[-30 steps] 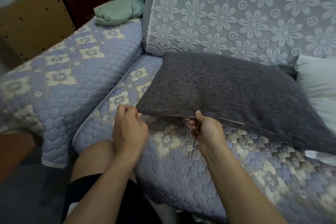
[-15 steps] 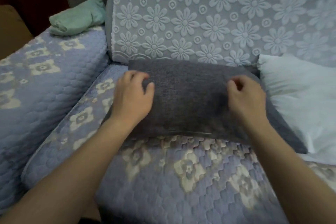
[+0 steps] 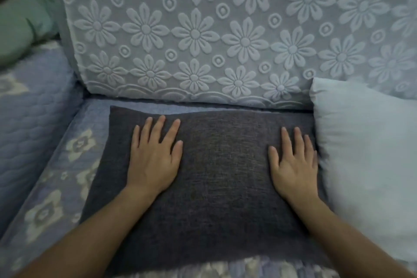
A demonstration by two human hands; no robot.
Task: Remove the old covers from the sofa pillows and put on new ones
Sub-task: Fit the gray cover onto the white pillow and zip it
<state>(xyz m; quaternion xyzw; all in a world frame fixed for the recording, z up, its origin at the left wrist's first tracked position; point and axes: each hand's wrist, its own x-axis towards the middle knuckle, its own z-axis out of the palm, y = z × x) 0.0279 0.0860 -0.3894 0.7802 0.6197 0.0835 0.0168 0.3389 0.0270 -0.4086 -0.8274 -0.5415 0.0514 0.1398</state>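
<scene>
A pillow in a dark grey cover (image 3: 221,174) lies flat on the sofa seat (image 3: 74,160), its far edge near the backrest. My left hand (image 3: 155,160) presses flat on its left part, fingers spread and straight. My right hand (image 3: 293,162) lies flat on its right part, fingers straight, close to the pillow's right edge. A bare white pillow (image 3: 365,160) without a cover leans at the right, touching the grey pillow's side.
The backrest carries a pale lace cover with a flower pattern (image 3: 225,36). A quilted blue armrest (image 3: 29,124) rises at the left, with a folded mint-green cloth (image 3: 20,27) on top of it.
Both hands left the pillow's near zipper edge, moved up onto its top and spread flat. The pillow now lies flat on the seat, and my view has come closer.
</scene>
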